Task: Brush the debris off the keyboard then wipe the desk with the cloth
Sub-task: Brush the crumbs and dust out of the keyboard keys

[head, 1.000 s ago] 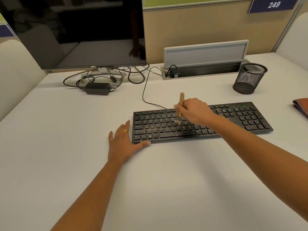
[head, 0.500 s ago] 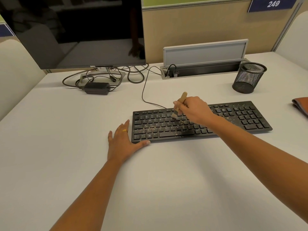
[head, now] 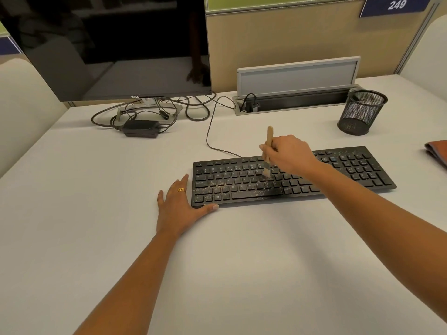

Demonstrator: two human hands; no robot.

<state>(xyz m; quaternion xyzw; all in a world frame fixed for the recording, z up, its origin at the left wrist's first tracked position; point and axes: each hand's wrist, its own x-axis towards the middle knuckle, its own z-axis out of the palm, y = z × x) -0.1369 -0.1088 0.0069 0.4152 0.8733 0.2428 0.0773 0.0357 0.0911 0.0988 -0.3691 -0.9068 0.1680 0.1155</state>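
At frame centre the right hand [head: 287, 154] pinches the light brush [head: 269, 136] mid-handle, its soft bristles on the keyboard's [head: 358, 170] debris-flecked middle keys, while the left hand [head: 176, 209] lies flat and open, thumb against the lower-left corner, probably steadying that light, slidable board.

A dark Dell monitor [head: 108, 44] stood at the back left, with a black power adapter [head: 141, 128] and looped cables [head: 164, 115] lying by its stand. A grey cable box [head: 297, 102] had its lid raised. A black mesh cup [head: 361, 112] stood just right of it. A plate [head: 396, 4] on the partition [head: 290, 37] read 249.
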